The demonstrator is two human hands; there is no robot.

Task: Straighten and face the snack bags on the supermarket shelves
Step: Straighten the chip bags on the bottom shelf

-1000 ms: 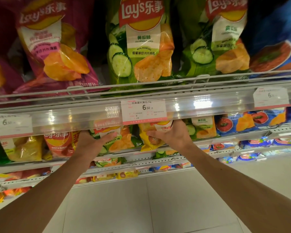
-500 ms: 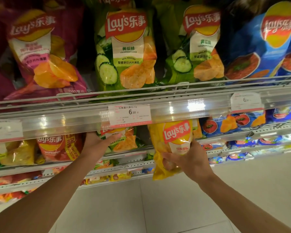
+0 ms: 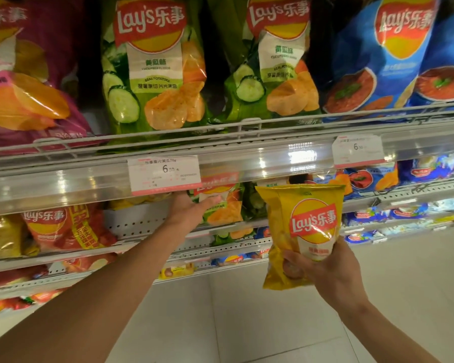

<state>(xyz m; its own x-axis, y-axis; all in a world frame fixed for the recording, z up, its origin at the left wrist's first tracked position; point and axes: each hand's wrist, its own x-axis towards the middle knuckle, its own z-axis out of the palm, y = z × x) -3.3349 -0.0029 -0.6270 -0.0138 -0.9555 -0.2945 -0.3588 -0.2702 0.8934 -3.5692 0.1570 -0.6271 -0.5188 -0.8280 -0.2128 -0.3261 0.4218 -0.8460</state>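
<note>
My right hand (image 3: 330,273) grips a yellow Lay's bag (image 3: 302,231) by its lower part and holds it upright in front of the shelves, off the shelf. My left hand (image 3: 192,208) reaches under the price rail into the second shelf, its thumb lying on a green cucumber bag (image 3: 223,208) there; its fingers are hidden behind the rail. On the top shelf stand two green cucumber bags (image 3: 152,66), a purple bag (image 3: 24,82) leaning at the left, and blue bags (image 3: 388,56) at the right.
A clear price rail (image 3: 260,163) with white tags fronts the top shelf (image 3: 220,132). A red bag (image 3: 63,226) and a yellow one (image 3: 0,237) sit left on the second shelf, beside a gap. Lower shelves hold small packs. Pale floor tiles (image 3: 247,323) lie below.
My right hand has drawn the yellow bag out of the second shelf, down and to the right. My left hand has stayed on the green bag.
</note>
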